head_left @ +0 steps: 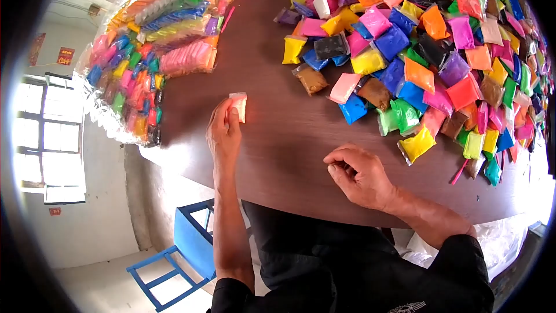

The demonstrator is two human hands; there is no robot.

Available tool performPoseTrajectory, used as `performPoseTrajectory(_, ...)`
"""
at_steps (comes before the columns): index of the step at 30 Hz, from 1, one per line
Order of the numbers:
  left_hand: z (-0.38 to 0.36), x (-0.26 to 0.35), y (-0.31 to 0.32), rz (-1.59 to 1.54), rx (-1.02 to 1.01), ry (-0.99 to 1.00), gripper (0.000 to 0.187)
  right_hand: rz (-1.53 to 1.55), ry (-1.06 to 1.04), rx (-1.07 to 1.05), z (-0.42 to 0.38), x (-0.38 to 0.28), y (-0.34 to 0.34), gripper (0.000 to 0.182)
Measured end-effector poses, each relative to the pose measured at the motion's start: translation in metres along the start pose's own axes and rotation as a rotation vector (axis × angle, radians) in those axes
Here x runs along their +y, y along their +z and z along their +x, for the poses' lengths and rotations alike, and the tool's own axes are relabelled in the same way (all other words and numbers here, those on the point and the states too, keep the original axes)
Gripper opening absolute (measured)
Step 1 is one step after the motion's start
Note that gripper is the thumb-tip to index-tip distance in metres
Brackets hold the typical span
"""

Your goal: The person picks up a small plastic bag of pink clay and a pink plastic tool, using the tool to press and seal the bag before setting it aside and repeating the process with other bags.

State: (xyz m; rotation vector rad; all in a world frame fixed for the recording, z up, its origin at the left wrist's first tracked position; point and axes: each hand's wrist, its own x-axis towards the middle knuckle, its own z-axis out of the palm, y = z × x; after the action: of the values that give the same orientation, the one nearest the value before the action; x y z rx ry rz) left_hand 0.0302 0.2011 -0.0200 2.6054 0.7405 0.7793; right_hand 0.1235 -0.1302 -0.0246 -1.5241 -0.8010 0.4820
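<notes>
Between the thumb and fingers of my left hand (225, 127) is a small clear packet with light pink contents (239, 106), held just over the table at the middle left. My right hand (360, 175) hovers near the table's front edge with its fingers curled in and the thumb against them; nothing shows in it. Nearest to it is a yellow packet (417, 145) at the lower edge of a big heap of colourful packets (405, 40). These look like soft, sealed pouches in many colours.
At the back left, large clear bags (174, 29) hold rows of similar packets. The brown table (272, 156) has a curved front edge. Thin pink sticks (459, 171) lie by the heap and near the bags. A blue chair (194, 240) stands below left.
</notes>
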Motion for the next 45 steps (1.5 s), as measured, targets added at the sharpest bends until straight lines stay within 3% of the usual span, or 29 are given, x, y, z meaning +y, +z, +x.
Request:
performPoseTrajectory(11,-0.002,0.006,0.01,0.082,0.037,0.001,0.03,-0.005,-0.028,-0.01,0.0,0.004,0.0,0.012)
performPoseTrajectory(13,0.001,0.024,0.007,0.413,0.18,0.181,0.033,0.011,-0.021,0.004,-0.001,0.004,0.001,0.012)
performPoseTrajectory(14,0.003,0.038,0.003,0.404,0.177,0.185,0.033,0.004,-0.017,0.011,0.0,0.005,0.001,0.012)
performPoseTrajectory(16,0.002,0.093,-0.002,0.102,-0.01,0.088,0.041,0.028,-0.059,0.045,-0.001,0.005,0.001,0.012)
performPoseTrajectory(18,-0.007,0.12,0.025,-0.004,-0.097,0.279,0.048,0.046,-0.011,0.063,-0.003,0.0,0.0,0.012)
performPoseTrajectory(21,-0.012,0.177,0.048,-0.139,-0.168,0.399,0.044,0.071,0.001,0.109,-0.005,-0.002,-0.002,0.011)
performPoseTrajectory(25,-0.012,0.187,0.073,-0.236,-0.179,0.325,0.029,0.007,-0.082,0.169,-0.005,0.006,-0.006,0.014)
performPoseTrajectory(29,-0.023,0.175,0.034,-0.116,-0.102,0.374,0.022,0.002,-0.023,0.235,-0.005,0.003,-0.008,0.019)
performPoseTrajectory(31,-0.042,0.164,0.011,-0.098,-0.194,0.315,0.019,0.056,-0.054,0.381,0.001,-0.008,-0.005,0.023)
performPoseTrajectory(35,-0.091,0.151,-0.017,-0.142,-0.379,0.359,0.024,-0.093,-0.145,0.328,0.005,-0.003,-0.002,0.022)
performPoseTrajectory(37,-0.108,0.146,-0.019,-0.236,-0.302,0.326,0.024,-0.188,-0.271,0.006,0.003,0.008,-0.003,0.021)
performPoseTrajectory(38,-0.115,0.148,-0.018,-0.244,-0.304,0.324,0.024,-0.183,-0.264,-0.003,0.002,0.01,-0.001,0.017)
performPoseTrajectory(40,-0.125,0.153,-0.016,-0.645,-0.273,-0.249,0.024,-0.143,-0.209,-0.02,0.001,0.007,-0.003,0.015)
performPoseTrajectory(45,-0.135,0.142,0.002,-0.835,-0.326,-0.348,0.018,0.014,-0.035,0.027,0.004,0.002,-0.007,0.015)
